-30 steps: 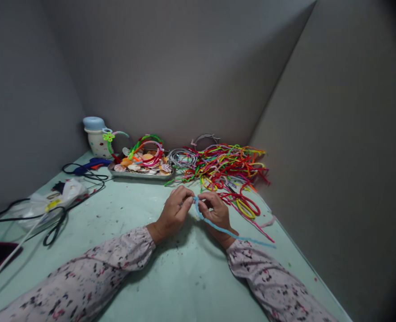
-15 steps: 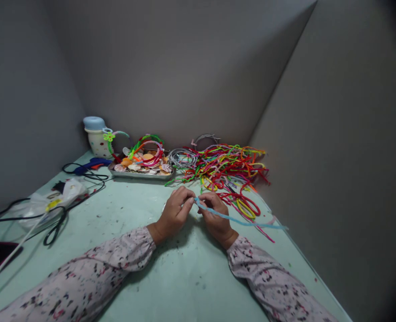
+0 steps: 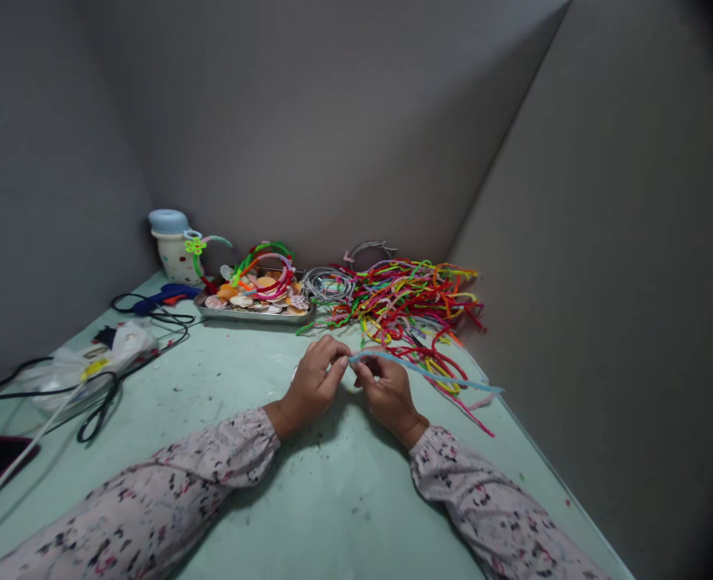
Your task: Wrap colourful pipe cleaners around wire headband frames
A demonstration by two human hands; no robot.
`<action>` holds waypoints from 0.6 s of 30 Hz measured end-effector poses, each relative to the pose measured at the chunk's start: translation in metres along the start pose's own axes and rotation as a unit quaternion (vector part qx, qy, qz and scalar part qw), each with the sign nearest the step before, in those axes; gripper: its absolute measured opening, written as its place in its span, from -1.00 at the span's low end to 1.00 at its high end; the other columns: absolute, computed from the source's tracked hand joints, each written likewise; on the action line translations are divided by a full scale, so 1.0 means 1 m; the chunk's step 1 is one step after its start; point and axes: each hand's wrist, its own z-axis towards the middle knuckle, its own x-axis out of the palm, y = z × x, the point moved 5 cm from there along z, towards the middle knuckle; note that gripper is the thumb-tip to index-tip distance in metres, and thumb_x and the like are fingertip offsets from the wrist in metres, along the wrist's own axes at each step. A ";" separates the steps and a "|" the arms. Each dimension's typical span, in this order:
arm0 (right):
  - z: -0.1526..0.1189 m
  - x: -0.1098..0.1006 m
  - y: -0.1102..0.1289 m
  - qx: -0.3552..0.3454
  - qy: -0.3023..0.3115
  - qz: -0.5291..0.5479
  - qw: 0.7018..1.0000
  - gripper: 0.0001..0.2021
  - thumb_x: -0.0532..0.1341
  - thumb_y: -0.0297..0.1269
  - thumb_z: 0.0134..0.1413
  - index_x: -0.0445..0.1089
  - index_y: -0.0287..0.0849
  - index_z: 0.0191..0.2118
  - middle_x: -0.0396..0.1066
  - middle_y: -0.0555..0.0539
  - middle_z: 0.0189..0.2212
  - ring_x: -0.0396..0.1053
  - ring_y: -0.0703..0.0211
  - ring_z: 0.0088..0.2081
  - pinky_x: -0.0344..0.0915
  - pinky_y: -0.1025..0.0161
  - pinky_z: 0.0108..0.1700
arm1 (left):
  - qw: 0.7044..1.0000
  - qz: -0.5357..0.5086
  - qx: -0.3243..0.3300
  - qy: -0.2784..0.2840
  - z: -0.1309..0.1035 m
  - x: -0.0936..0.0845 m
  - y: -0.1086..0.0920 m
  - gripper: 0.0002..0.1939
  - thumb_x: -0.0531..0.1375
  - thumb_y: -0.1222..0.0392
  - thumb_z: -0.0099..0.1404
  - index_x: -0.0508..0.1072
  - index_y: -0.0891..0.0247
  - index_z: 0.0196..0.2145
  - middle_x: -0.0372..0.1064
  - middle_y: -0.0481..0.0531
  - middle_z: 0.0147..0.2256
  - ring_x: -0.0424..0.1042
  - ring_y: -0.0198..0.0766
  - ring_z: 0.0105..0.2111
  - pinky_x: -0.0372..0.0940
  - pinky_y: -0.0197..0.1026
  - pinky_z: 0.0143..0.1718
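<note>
A light blue fuzzy stem (image 3: 432,374) runs from between my fingertips out to the right, over the back of my right hand. My left hand (image 3: 315,379) pinches its inner end between thumb and fingers. Close beside it, my right hand (image 3: 387,393) has its fingers curled and its thumb against the stem near the same end. The fingertips of both hands almost meet above the pale green table (image 3: 308,515). What lies under the fingers is hidden.
Behind my hands, a metal tray (image 3: 253,316) holds shells and fuzzy rings. A pile of colourful stems (image 3: 416,294) lies right of it, beside coiled grey wire (image 3: 329,284). Leftward are a bottle (image 3: 178,250), a blue tool (image 3: 166,298), black cables and a plastic bag (image 3: 120,346).
The blue stem's free length has swung upward and away, now arching above my right hand. My right thumb and fingers have shifted slightly; my left hand stays in place.
</note>
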 end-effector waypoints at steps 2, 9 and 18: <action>-0.001 -0.001 -0.002 0.000 -0.005 -0.004 1.000 -0.85 0.20 -0.19 0.16 0.37 -0.16 -0.28 0.37 0.04 -0.51 0.38 0.28 -0.55 0.32 0.34 -0.48 | 1.000 0.003 -0.002 0.001 0.000 0.000 0.001 -0.83 -0.02 0.20 0.38 0.34 0.23 -0.29 0.30 0.05 -0.30 0.28 -0.19 -0.23 0.17 -0.11 -0.14; -0.001 0.001 -0.004 0.008 0.002 0.024 1.000 -0.85 0.22 -0.19 0.15 0.37 -0.15 -0.28 0.36 0.03 -0.49 0.37 0.28 -0.54 0.34 0.33 -0.47 | 1.000 0.010 -0.004 0.003 0.000 0.002 0.002 -0.83 -0.03 0.19 0.38 0.33 0.22 -0.29 0.31 0.05 -0.30 0.28 -0.18 -0.23 0.17 -0.10 -0.14; -0.001 0.001 -0.002 0.002 0.013 0.024 1.000 -0.85 0.20 -0.18 0.16 0.38 -0.16 -0.26 0.40 0.01 -0.46 0.38 0.28 -0.53 0.35 0.33 -0.45 | 1.000 0.005 -0.001 0.005 0.000 0.002 0.002 -0.83 -0.02 0.20 0.38 0.34 0.23 -0.29 0.31 0.05 -0.30 0.28 -0.18 -0.23 0.17 -0.10 -0.13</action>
